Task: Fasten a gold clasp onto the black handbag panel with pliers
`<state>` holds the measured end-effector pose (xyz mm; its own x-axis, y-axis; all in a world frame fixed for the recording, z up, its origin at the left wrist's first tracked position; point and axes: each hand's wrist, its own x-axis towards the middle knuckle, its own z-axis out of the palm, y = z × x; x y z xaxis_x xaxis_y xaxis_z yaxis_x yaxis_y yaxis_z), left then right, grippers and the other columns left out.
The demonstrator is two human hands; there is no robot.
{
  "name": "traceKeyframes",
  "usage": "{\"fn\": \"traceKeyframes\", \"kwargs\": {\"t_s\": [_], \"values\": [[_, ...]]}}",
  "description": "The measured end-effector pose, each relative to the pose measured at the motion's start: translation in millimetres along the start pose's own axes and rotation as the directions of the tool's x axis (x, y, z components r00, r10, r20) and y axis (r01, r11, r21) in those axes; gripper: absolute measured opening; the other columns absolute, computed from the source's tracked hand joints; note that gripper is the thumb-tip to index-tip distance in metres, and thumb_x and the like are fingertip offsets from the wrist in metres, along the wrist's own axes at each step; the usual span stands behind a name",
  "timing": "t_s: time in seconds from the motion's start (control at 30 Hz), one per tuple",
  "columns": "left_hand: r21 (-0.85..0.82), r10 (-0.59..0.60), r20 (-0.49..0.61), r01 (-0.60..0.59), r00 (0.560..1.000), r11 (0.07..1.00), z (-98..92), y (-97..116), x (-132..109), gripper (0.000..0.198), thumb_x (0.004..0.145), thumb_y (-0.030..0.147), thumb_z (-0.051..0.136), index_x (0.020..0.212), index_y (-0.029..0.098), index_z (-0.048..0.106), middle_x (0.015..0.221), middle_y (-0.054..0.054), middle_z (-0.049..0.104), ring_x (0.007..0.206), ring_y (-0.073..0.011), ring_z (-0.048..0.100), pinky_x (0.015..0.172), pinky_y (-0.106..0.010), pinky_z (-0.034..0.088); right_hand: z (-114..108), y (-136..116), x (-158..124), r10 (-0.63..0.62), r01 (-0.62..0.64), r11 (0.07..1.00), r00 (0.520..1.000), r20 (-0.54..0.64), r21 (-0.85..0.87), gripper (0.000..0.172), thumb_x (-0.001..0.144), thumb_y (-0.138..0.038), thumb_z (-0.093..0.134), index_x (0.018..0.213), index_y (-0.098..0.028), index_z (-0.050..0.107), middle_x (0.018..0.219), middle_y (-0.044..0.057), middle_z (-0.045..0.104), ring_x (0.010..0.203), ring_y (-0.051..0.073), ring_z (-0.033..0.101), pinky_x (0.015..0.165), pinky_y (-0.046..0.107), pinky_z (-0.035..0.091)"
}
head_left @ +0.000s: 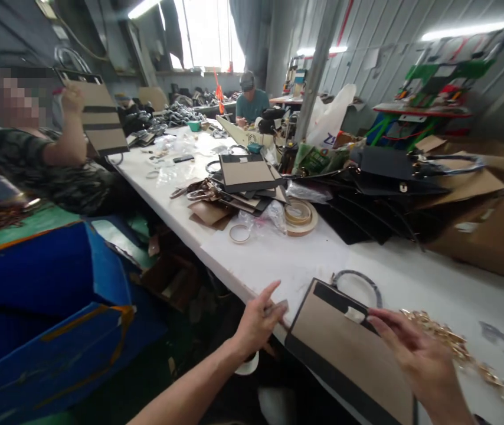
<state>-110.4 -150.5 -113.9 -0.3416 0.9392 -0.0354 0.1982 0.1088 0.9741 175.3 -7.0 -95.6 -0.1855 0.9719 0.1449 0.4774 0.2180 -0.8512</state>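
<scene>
A flat handbag panel (344,342), beige with black borders, lies at the table's near edge. A dark curved handle (369,280) in clear wrapping rises from its top side, and a small white patch (355,314) sits near that side. My right hand (420,351) pinches the panel's top edge by the handle's end, thumb over the beige face. Just left of the panel, my left hand (256,321) is raised with one finger pointing out. Its other fingers curl around a small greyish piece that I cannot make out. Gold-coloured metal fittings (442,336) lie beyond my right hand.
Tape rolls (300,218) and stacked bag panels (247,174) lie mid-table. Black bag pieces (367,206) and a cardboard box (477,230) line the right side. A blue bin (79,307) stands left. One person (35,147) lifts a panel; another sits far back.
</scene>
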Motion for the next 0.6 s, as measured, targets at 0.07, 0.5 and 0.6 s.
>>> {"fn": "traceKeyframes", "kwargs": {"t_s": [0.07, 0.5, 0.6], "values": [[0.104, -0.022, -0.101, 0.032, 0.995, 0.994, -22.6, -8.1, -1.6, 0.067, 0.097, 0.046, 0.060, 0.157, 0.021, 0.045, 0.070, 0.005, 0.069, 0.064, -0.0140, 0.058, 0.073, -0.026, 0.048, 9.4, -5.3, -15.5, 0.048, -0.052, 0.995, 0.998, 0.045, 0.083, 0.047, 0.073, -0.064, 0.080, 0.097, -0.023, 0.080, 0.090, 0.006, 0.080, 0.082, 0.024, 0.076, 0.073, 0.025, 0.064], [0.611, -0.099, -0.335, 0.296, 0.937, 0.734, -57.7, -16.8, 9.4, 0.095, 0.082, 0.079, 0.058, 0.159, 0.026, 0.037, 0.109, -0.009, 0.071, 0.104, -0.0349, 0.069, 0.080, -0.045, 0.055, 6.7, -45.6, -43.6, 0.025, 0.019, 0.937, 0.992, -0.123, 0.348, 0.031, 0.092, -0.051, 0.070, 0.099, -0.021, 0.075, 0.081, 0.003, 0.071, 0.076, 0.016, 0.068, 0.074, 0.026, 0.058], [0.602, 0.087, -0.345, 0.149, 0.935, 0.784, -58.0, -20.1, 18.6, 0.083, 0.082, 0.080, 0.057, 0.146, 0.027, 0.053, 0.118, -0.011, 0.067, 0.107, -0.0359, 0.069, 0.086, -0.052, 0.058, -19.1, -24.5, -58.4, 0.133, -0.047, 0.958, 0.947, -0.292, 0.283, 0.037, 0.095, -0.055, 0.065, 0.102, -0.020, 0.073, 0.085, 0.005, 0.072, 0.079, 0.019, 0.069, 0.075, 0.030, 0.059]]}}
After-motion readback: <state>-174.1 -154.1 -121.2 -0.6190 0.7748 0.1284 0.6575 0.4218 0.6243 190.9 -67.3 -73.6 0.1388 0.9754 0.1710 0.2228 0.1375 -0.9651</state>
